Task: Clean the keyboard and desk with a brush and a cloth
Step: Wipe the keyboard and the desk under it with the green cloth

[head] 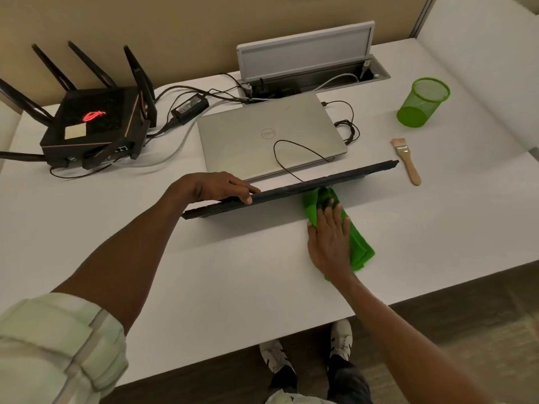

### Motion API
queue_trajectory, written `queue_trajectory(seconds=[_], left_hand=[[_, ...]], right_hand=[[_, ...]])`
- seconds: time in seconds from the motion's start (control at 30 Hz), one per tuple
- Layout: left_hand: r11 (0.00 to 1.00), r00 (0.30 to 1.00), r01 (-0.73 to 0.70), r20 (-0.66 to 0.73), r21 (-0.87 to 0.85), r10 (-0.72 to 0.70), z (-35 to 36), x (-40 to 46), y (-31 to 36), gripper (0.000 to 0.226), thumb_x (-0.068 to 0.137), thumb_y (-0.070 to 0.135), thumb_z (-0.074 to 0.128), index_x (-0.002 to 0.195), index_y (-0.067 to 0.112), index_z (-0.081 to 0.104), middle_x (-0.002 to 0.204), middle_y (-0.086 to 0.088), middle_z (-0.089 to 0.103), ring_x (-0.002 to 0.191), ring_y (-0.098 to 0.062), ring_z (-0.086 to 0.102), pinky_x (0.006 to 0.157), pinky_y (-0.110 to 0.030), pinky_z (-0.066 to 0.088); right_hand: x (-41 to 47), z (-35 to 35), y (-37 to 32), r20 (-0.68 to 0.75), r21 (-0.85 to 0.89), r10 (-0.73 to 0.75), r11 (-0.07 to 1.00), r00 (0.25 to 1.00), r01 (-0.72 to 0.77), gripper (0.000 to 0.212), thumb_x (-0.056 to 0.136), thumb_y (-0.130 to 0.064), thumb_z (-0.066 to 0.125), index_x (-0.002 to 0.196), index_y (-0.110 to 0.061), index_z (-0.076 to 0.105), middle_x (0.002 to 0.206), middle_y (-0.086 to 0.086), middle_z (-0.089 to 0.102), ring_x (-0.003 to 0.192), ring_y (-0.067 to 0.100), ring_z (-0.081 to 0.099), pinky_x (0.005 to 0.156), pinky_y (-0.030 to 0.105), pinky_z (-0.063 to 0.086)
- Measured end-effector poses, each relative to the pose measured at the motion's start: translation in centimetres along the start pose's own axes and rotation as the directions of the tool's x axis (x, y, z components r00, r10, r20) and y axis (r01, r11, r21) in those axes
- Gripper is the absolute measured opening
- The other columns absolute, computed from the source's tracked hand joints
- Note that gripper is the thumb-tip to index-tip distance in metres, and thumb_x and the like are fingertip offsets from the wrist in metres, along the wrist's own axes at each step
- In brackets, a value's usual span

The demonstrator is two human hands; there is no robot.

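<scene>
The black keyboard stands tipped up on its long edge across the middle of the white desk. My left hand grips its upper edge near the left end, fingers curled over it. My right hand presses flat, fingers straight, on a folded green cloth lying on the desk; the cloth's far end reaches under the raised keyboard. A small wooden-handled brush lies on the desk to the right, apart from both hands.
A closed silver laptop lies just behind the keyboard, a thin black cable looped over it. A black router with antennas and a power adapter sit at the back left. A green mesh cup lies tipped at the back right, near an open cable hatch.
</scene>
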State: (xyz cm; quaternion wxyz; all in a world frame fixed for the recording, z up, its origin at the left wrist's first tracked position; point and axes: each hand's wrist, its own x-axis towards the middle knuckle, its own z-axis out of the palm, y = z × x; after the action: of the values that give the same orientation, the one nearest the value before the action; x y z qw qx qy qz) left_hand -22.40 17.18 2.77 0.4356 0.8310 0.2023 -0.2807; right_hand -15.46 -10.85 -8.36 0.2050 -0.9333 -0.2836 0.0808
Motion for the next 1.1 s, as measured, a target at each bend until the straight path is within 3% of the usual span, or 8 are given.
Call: queue_trajectory(seconds=[0.13, 0.43, 0.6, 0.7, 0.87, 0.97, 1.1], left_hand=[[1.000, 1.000, -0.009, -0.019, -0.005, 0.009, 0.1, -0.2, -0.1, 0.060, 0.050, 0.066, 0.068, 0.109, 0.054, 0.072, 0.106, 0.021, 0.070, 0.103, -0.007, 0.059, 0.086, -0.023, 0.042], [0.999, 0.999, -0.033, 0.003, 0.012, 0.033, -0.1, 0.2, -0.2, 0.066, 0.051, 0.069, 0.064, 0.115, 0.052, 0.069, 0.110, 0.025, 0.064, 0.102, -0.003, 0.055, 0.084, -0.023, 0.041], [0.999, 1.000, -0.028, 0.004, 0.039, 0.028, -0.4, 0.5, -0.3, 0.075, 0.050, 0.070, 0.066, 0.122, 0.048, 0.070, 0.110, 0.028, 0.062, 0.103, 0.002, 0.053, 0.087, -0.023, 0.040], [0.998, 1.000, -0.022, 0.003, 0.051, 0.022, -0.5, 0.5, -0.2, 0.070, 0.059, 0.062, 0.070, 0.127, 0.043, 0.070, 0.111, 0.029, 0.061, 0.105, 0.003, 0.053, 0.087, -0.017, 0.039], [0.997, 1.000, -0.017, 0.002, 0.075, 0.017, -0.4, 0.6, -0.5, 0.067, 0.063, 0.064, 0.069, 0.128, 0.046, 0.068, 0.115, 0.025, 0.061, 0.117, -0.010, 0.055, 0.106, -0.029, 0.040], [0.996, 1.000, -0.019, 0.005, 0.085, 0.019, -0.3, 0.7, -0.6, 0.075, 0.056, 0.070, 0.067, 0.128, 0.048, 0.067, 0.114, 0.028, 0.061, 0.116, -0.009, 0.055, 0.104, -0.028, 0.039], [0.995, 0.999, -0.010, -0.038, 0.103, 0.014, -0.1, 0.6, -0.5, 0.062, 0.066, 0.063, 0.067, 0.127, 0.049, 0.068, 0.110, 0.031, 0.059, 0.114, -0.009, 0.053, 0.099, -0.026, 0.037]], right_hand=[[-0.9, 1.7, -3.5, -0.002, 0.002, -0.025, 1.000, 1.000, 0.025, 0.062, 0.096, -0.035, 0.022, 0.144, -0.002, 0.042, 0.155, 0.021, 0.031, 0.147, 0.037, 0.021, 0.120, 0.053, 0.014], [-2.1, 4.6, -9.2, 0.029, -0.034, -0.154, 0.987, 0.988, 0.155, 0.061, 0.096, -0.033, 0.027, 0.149, -0.005, 0.035, 0.157, 0.017, 0.029, 0.146, 0.033, 0.025, 0.121, 0.050, 0.017], [-3.1, 6.0, -11.2, 0.046, -0.006, -0.295, 0.955, 0.954, 0.296, 0.046, 0.097, -0.028, 0.038, 0.137, -0.008, 0.050, 0.145, 0.015, 0.047, 0.140, 0.033, 0.034, 0.120, 0.051, 0.018], [-3.6, 6.8, -12.4, 0.071, 0.013, -0.393, 0.919, 0.917, 0.393, 0.044, 0.099, -0.030, 0.042, 0.136, -0.009, 0.050, 0.144, 0.013, 0.049, 0.138, 0.033, 0.038, 0.120, 0.051, 0.018], [-3.5, 7.9, -14.0, 0.178, 0.055, -0.593, 0.803, 0.785, 0.594, 0.052, 0.099, -0.033, 0.042, 0.149, -0.019, 0.038, 0.158, 0.006, 0.030, 0.147, 0.028, 0.023, 0.120, 0.048, 0.014], [-3.2, 8.3, -15.0, 0.261, 0.068, -0.709, 0.691, 0.655, 0.720, 0.055, 0.099, -0.036, 0.040, 0.152, -0.028, 0.030, 0.163, 0.003, 0.017, 0.151, 0.024, 0.011, 0.121, 0.045, 0.008], [-3.4, 8.6, -16.1, 0.359, 0.053, -0.811, 0.513, 0.463, 0.857, 0.053, 0.100, -0.039, 0.040, 0.151, -0.034, 0.031, 0.164, 0.000, 0.011, 0.152, 0.023, 0.004, 0.121, 0.044, 0.001]])
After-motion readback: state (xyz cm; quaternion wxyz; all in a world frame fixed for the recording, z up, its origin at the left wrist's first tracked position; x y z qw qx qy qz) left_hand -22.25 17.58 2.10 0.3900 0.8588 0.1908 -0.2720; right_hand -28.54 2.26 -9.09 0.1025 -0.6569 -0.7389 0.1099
